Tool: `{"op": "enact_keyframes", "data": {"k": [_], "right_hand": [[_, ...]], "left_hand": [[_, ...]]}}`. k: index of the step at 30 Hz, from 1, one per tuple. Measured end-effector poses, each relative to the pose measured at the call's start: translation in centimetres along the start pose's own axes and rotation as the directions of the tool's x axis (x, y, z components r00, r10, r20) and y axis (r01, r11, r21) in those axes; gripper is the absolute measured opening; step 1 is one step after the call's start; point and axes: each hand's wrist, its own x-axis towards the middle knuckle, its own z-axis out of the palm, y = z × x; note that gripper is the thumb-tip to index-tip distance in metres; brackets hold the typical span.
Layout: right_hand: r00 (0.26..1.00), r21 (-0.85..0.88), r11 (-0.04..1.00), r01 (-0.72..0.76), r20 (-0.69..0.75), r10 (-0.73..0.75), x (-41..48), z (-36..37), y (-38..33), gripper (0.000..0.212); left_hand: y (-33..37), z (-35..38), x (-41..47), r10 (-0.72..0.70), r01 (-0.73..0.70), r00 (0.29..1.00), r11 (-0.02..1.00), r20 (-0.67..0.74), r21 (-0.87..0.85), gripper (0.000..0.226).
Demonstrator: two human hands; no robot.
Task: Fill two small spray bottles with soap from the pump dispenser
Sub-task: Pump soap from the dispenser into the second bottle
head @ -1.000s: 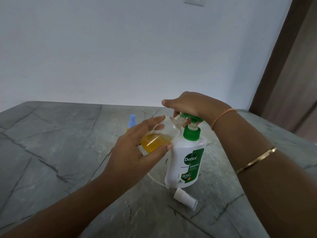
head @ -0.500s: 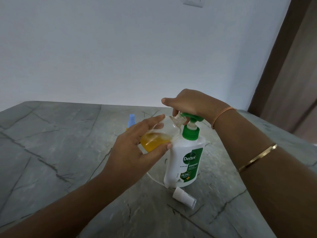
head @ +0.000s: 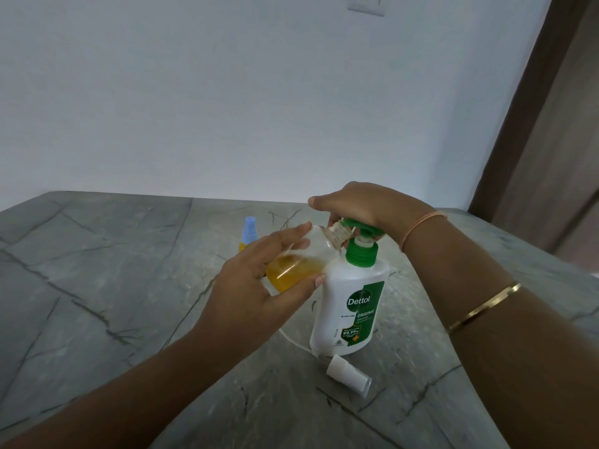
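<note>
This looks like a room in a home rather than a workplace. A grey, marble-patterned stone table (head: 81,286) with dark veins stands against a plain white painted wall (head: 227,92), where a white switch plate (head: 366,4) is set high up. At the right edge a brown wooden door frame (head: 525,108) runs upward. On the table stands a household handwash pump dispenser (head: 353,306) with a green retail label.

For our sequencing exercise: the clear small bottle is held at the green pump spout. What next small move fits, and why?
Probably the right hand should press the green pump head down: the tilted clear plastic bottle in the left hand is only part full of orange soap, with its open neck at the spout.
</note>
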Motion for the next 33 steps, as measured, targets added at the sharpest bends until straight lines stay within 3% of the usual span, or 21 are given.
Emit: {"op": "enact_keyframes", "data": {"k": [9,22,33], "right_hand": [[0.989,-0.089,0.992,0.086,-0.108,-0.096,0.8,-0.3,-0.1,0.046],[1.000,-0.088,0.996,0.027,-0.005,-0.027,0.8,0.1,0.1,0.051],[0.993,-0.101,0.993,0.069,-0.087,-0.078,1.0,-0.3,0.0,0.051]], "left_hand": [[0.3,-0.1,0.3,0.022,-0.023,0.999,1.000,-0.027,-0.014,0.052],[-0.2,0.0,0.3,0.010,-0.010,1.000,1.000,0.005,-0.012,0.051],[0.1,-0.2,0.5,0.027,-0.027,1.000,1.000,0.000,-0.006,0.050]]}}
